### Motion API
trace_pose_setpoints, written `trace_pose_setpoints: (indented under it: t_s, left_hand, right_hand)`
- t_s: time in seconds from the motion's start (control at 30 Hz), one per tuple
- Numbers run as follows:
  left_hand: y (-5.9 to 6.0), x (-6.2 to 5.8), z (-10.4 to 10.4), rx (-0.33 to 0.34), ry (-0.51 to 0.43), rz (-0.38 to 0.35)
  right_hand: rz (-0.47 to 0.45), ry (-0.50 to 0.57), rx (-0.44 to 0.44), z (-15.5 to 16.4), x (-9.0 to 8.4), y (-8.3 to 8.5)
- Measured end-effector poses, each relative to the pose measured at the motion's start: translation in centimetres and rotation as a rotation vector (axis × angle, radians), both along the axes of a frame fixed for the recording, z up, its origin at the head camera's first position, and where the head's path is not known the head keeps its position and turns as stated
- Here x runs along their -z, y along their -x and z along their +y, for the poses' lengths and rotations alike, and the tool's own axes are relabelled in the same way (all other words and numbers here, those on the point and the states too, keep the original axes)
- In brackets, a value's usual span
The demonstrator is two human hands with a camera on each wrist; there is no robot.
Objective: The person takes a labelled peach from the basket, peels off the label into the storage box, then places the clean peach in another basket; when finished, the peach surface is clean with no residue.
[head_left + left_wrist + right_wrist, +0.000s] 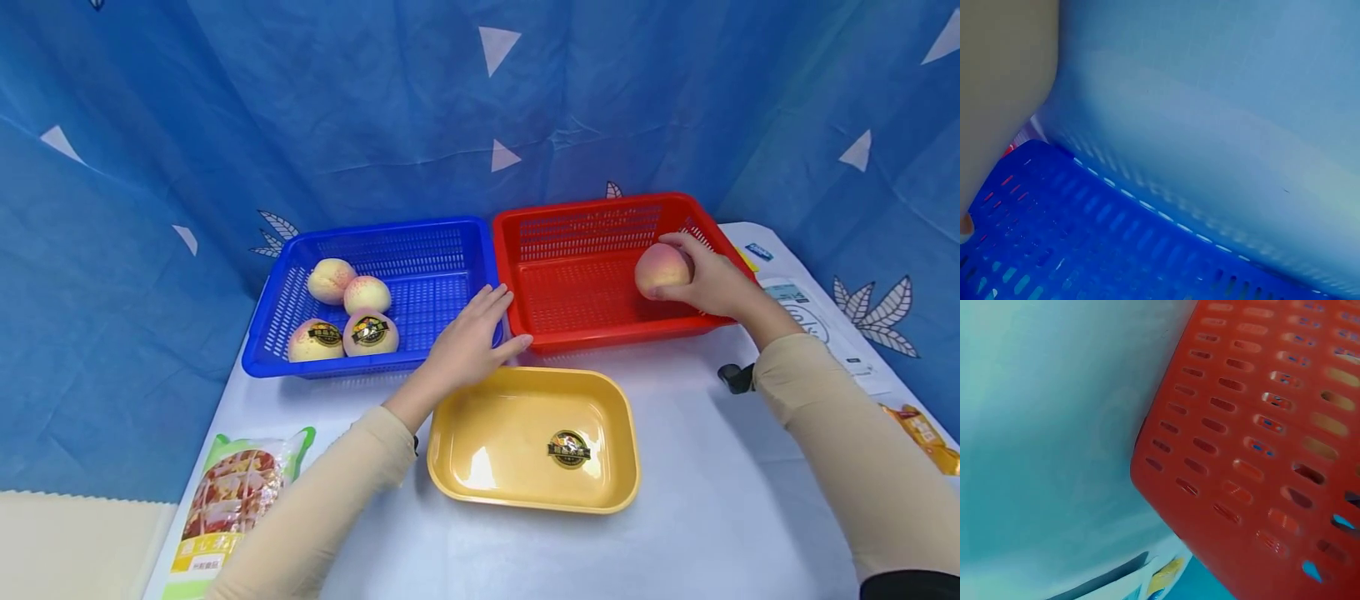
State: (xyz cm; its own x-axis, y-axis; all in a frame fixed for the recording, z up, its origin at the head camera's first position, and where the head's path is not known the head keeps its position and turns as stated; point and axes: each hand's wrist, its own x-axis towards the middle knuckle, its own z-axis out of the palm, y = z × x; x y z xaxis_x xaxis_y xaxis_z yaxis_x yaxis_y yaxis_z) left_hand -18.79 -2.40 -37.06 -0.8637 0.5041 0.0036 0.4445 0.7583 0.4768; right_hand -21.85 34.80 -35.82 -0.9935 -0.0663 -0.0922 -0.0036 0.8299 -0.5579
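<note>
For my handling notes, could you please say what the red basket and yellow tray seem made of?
The red basket: probably moulded plastic with a slight sheen, judging by its regularly slotted walls.
The yellow tray: glossy, with bright reflections; probably plastic too, though enamelled metal is possible.

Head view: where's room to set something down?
Free: tabletop between yellow tray and right sleeve; red basket left of the peach in right hand. Crowded: blue basket, left side (four peaches) and near right corner, under left hand.

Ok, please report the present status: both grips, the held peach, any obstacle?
Right grip: holding the peach within red basket, floor contact unclear. Left grip: at right end of blue basket. No obstacle visible around peach.
</note>
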Motion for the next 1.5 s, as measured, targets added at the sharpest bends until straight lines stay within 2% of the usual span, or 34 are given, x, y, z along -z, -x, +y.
trace_pose_setpoints:
  t_s: [0.27,0.57,0.87,1.17,1.5]
  left_hand:
    - [0.0,0.2,-0.2,0.004,0.003,0.012]
    - [-0.1,0.2,-0.2,0.011,-0.007,0.007]
    - [0.0,0.5,-0.3,0.01,-0.005,0.014]
    - [0.2,0.4,-0.2,0.022,0.005,0.017]
    - [0.2,0.3,-0.2,0.014,0.005,0.027]
  right_hand:
    - [-0.131,-0.01,0.01,-0.3,0.8,1.5]
    - [-0.158,-0.052,0.003,-0.3,1.2,2.7]
    - [-0.114,-0.088,0.032,-0.1,1.5,3.2]
    - [-0.081,-0.173,0.092,0.2,0.9,2.7]
    - [0.002,-0.269,0.077,-0.6,0.0,2.3]
